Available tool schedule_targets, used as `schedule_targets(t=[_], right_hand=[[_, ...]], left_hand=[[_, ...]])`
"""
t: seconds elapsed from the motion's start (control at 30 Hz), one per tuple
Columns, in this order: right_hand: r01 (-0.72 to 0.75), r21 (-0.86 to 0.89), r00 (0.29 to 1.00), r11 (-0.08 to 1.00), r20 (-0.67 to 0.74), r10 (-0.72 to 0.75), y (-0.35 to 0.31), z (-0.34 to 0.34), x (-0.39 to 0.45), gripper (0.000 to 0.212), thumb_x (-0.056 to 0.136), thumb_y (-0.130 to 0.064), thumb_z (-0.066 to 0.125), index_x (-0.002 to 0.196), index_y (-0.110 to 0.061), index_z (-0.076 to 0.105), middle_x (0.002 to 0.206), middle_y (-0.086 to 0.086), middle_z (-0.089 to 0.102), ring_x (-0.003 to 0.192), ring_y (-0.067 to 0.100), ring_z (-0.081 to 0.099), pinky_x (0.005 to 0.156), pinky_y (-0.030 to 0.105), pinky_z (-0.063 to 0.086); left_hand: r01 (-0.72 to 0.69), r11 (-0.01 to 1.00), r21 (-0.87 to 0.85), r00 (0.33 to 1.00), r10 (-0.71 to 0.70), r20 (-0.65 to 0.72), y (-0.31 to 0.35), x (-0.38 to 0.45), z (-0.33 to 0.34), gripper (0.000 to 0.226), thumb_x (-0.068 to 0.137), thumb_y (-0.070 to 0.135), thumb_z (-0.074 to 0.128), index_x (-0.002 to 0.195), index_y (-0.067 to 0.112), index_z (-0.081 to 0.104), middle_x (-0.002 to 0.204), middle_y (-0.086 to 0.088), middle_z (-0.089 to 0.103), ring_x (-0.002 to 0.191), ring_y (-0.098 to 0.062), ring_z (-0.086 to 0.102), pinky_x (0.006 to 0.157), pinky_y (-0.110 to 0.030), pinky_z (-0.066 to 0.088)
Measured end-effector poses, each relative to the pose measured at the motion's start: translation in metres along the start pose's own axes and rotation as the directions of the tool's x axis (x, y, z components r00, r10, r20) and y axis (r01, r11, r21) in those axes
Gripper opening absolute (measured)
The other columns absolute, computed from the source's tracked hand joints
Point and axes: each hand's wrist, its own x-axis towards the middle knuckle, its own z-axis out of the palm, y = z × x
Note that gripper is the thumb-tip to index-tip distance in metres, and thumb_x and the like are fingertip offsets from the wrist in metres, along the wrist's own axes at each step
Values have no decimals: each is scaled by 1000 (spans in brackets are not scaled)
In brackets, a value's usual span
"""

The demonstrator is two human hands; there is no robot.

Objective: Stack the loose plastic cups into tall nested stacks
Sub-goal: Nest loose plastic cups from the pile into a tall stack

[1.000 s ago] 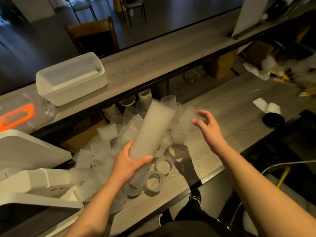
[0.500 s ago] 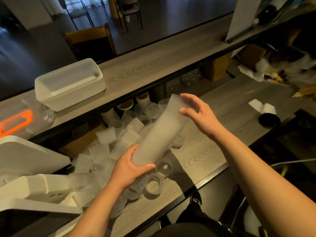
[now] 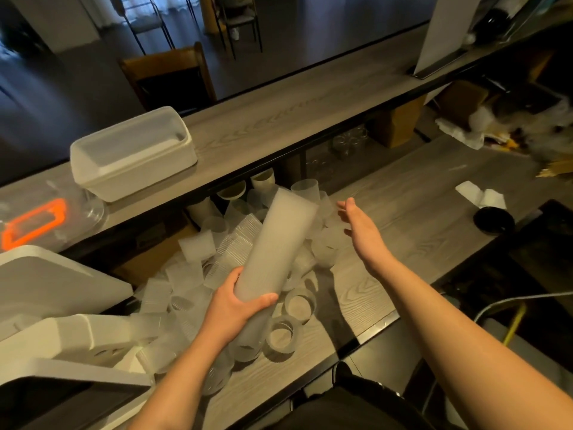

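Note:
A tall nested stack of frosted plastic cups (image 3: pixel 276 243) tilts up and to the right over the lower counter. My left hand (image 3: pixel 235 308) grips its lower end. My right hand (image 3: pixel 361 231) hovers just right of the stack's top with straight fingers, holding nothing and apart from the stack. Several loose frosted cups (image 3: pixel 297 305) lie and stand scattered on the counter under and around the stack. A shorter ribbed stack (image 3: pixel 238 240) lies behind the tall one.
A white lidded tub (image 3: pixel 133 153) stands on the upper wooden shelf (image 3: pixel 279 119). White foam pieces (image 3: pixel 46 336) crowd the left. A black round lid (image 3: pixel 493 220) and folded white paper (image 3: pixel 479 195) lie at the right on the lower counter (image 3: pixel 403 212).
My right hand pushed a cup onto the top of the stack, then let go and drew back to the right with fingers straightened. The stack now stands a little steeper in my left hand.

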Motion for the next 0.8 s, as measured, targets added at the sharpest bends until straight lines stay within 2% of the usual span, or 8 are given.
schedule_targets(t=[0.07, 0.17, 0.33, 0.43, 0.5, 0.63, 0.8], right_hand=[[-37, -84, 999, 996, -26, 35, 19, -5, 10, 41, 103, -47, 43, 132, -20, 55, 132, -1, 58, 104, 0, 55, 90, 21, 42], [-123, -185, 992, 975, -38, 118, 55, -11, 26, 62, 95, -44, 62, 145, -11, 46, 144, 12, 50, 129, 23, 51, 101, 32, 43], [-124, -355, 988, 926, 41, 149, 98, -13, 46, 97, 76, -42, 83, 153, -15, 31, 154, 12, 35, 139, 29, 38, 112, 47, 40], [17, -542, 977, 840, 189, 102, 118, -12, 60, 115, 66, -42, 90, 156, -22, 21, 161, 7, 22, 147, 28, 25, 118, 51, 30], [131, -618, 955, 775, 290, 70, 127, -14, 68, 114, 67, -36, 90, 156, -25, 21, 165, 4, 14, 149, 28, 20, 120, 48, 26], [310, -676, 919, 669, 392, -30, 139, -21, 81, 107, 71, -30, 88, 156, -22, 23, 164, 4, 19, 149, 27, 22, 119, 45, 26], [446, -729, 884, 519, 448, -130, 145, -23, 89, 96, 73, -28, 86, 151, -13, 31, 154, 8, 36, 141, 28, 36, 113, 44, 38]], left_hand=[[14, 999, -35, 1000, -15, -22, 2, 0, 1, 85, 46, 69, 78, 119, 34, 55, 110, 10, 62, 96, -9, 63, 68, -24, 52], [33, 998, -59, 998, -36, -49, 6, 0, 2, 83, 44, 68, 77, 117, 35, 55, 109, 13, 62, 94, -4, 62, 65, -17, 47], [66, 994, -86, 993, -73, -88, 11, -1, 2, 74, 44, 68, 77, 109, 45, 53, 110, 16, 61, 94, 1, 60, 66, -15, 47], [94, 992, -84, 989, -103, -109, 13, 0, 6, 74, 43, 69, 76, 108, 44, 51, 110, 16, 59, 96, -4, 59, 66, -16, 47], [108, 991, -79, 985, -118, -125, 14, 2, 9, 80, 44, 70, 76, 113, 40, 51, 110, 14, 59, 96, -5, 59, 66, -17, 47], [116, 990, -84, 978, -128, -165, 15, 5, 13, 83, 46, 68, 77, 118, 33, 54, 110, 12, 61, 96, -5, 60, 66, -17, 47], [112, 984, -136, 970, -138, -201, 18, 7, 21, 80, 47, 62, 80, 117, 33, 55, 110, 11, 63, 91, 5, 61, 64, -12, 49]])
